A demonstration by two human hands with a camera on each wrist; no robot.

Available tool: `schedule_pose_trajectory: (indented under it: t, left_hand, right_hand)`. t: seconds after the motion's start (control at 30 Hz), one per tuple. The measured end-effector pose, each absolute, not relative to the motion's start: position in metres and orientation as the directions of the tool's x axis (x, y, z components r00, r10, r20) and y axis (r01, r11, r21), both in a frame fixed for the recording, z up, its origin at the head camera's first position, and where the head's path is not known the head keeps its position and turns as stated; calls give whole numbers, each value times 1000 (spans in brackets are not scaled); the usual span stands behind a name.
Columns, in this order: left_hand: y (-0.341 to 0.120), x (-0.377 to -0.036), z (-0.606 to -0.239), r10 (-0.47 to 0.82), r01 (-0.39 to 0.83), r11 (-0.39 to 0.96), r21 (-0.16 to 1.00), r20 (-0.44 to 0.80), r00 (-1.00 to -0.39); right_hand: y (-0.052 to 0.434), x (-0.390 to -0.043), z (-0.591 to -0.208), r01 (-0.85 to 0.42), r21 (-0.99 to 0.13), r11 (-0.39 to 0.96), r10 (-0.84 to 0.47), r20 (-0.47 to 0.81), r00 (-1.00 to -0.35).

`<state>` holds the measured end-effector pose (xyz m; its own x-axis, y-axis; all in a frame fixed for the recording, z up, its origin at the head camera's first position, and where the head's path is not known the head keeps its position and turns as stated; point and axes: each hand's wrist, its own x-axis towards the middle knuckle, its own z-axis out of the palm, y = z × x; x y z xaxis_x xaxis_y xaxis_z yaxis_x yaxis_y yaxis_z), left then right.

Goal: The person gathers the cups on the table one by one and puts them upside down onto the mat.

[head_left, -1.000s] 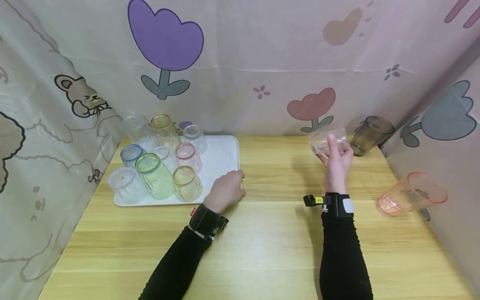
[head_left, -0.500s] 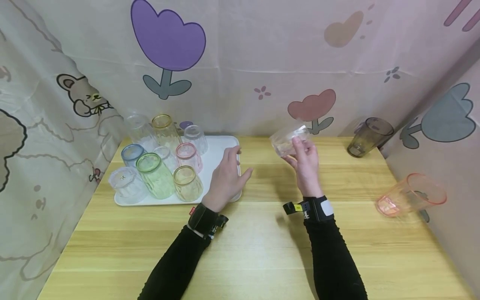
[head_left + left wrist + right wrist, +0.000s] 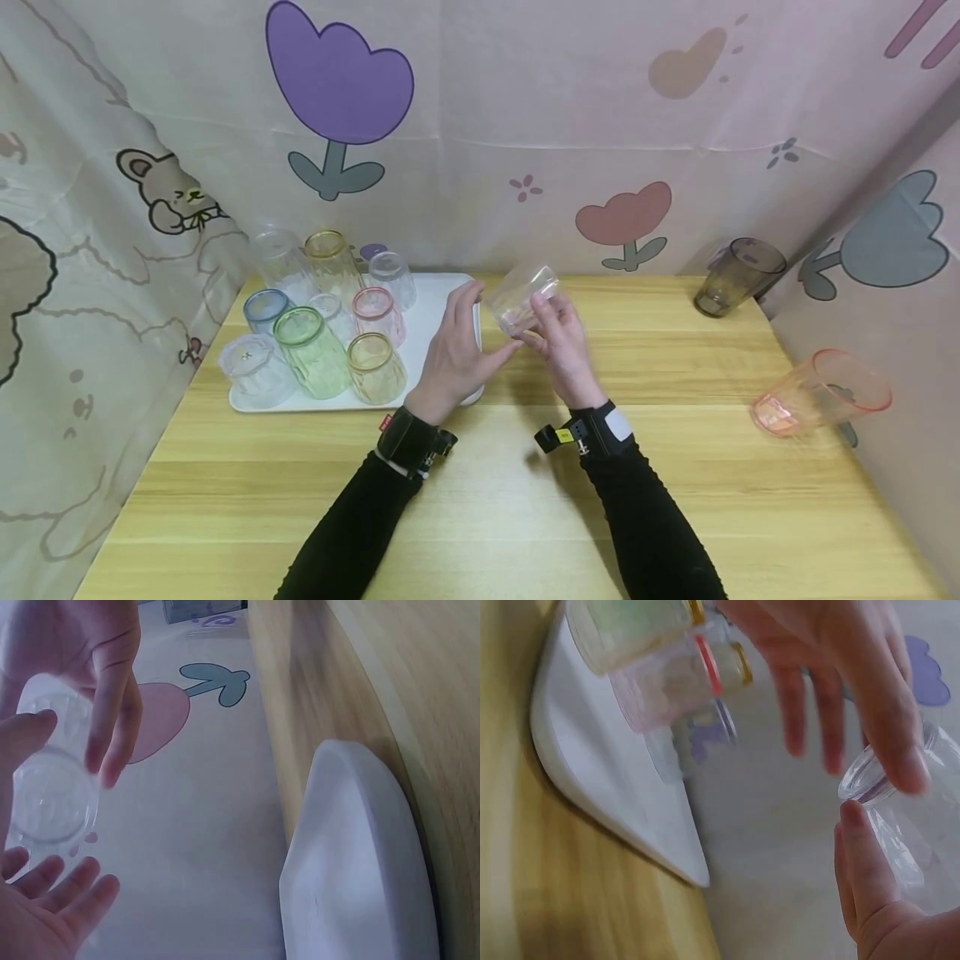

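A clear drinking glass [image 3: 519,302] is tilted in the air just past the right edge of the white tray [image 3: 429,293]. My right hand [image 3: 564,350] holds it between thumb and fingers. Beside its other end is my left hand [image 3: 453,358], fingers extended and thumb spread toward the glass. In the left wrist view, the round end of the glass [image 3: 51,799] faces the spread fingers of the left hand [image 3: 56,911]. The right wrist view has the left hand [image 3: 832,652] reaching down over the rim of the glass [image 3: 919,840].
Several glasses crowd the tray's left part, among them a green glass [image 3: 311,358], a yellow glass [image 3: 375,371] and a pink-rimmed glass [image 3: 378,317]. Toward the table's right stand a dark grey glass [image 3: 738,279] and an orange-pink glass [image 3: 817,396]. Patterned curtains border the table.
My right hand has carried the clear glass leftward from beside the grey glass to my left hand. The left hand has lifted from the tray's right edge and spread its fingers.
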<state>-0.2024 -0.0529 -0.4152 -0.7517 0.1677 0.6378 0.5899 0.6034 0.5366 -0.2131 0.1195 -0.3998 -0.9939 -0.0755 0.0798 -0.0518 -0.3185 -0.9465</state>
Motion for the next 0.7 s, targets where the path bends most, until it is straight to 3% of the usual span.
schedule_pose_trajectory:
  t: [0.33,0.53,0.7]
  left_hand:
    - [-53,-203,-416,159,682,560,470,747,-645]
    - [-53,-204,-417,139,689,561,459,768,-625]
    - [-57,-204,-412,122,696,559,450,786,-607]
  right_hand:
    - [101,-205,-405,12,-954,-301,-151,35,-988]
    - [100,-205,-404,31,-946,-324,-182,30,-983]
    - [105,-207,-402,53,-965,-256,-240,11,-971]
